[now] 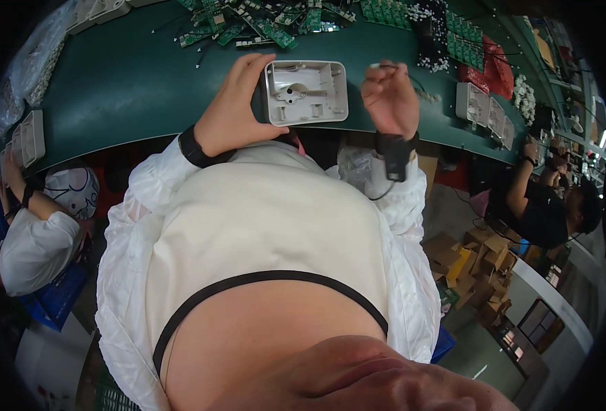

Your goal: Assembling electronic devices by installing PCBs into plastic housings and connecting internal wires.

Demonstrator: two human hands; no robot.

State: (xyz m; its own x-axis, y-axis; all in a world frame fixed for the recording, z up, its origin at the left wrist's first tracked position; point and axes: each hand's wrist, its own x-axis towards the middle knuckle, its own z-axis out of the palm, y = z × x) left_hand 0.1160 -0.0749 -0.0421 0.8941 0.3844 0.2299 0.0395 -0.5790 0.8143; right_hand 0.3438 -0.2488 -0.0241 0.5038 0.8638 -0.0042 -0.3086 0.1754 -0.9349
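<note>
A white plastic housing (307, 118), shaped like a shallow open box, stands at the near edge of the green table. Inside it, ribs, posts and a round hollow with a dark hole show. My left hand (231, 109) grips the housing's left side, thumb at the near corner and fingers at the far one. Just right of the housing my right hand (392, 99) is raised, its fingers pinched on a small cable (378, 66) with a pale end. Motion blurs that cable, so its exact kind is unclear. Dark bands wrap both my wrists.
Green circuit boards (268, 31) lie heaped at the table's far side. More boards (464, 41), a red bag (498, 68) and similar housings (484, 109) are on the right. Clear bags (32, 65) sit far left. Co-workers sit at left (42, 240) and right (546, 198). Cardboard boxes (474, 267) are on the floor.
</note>
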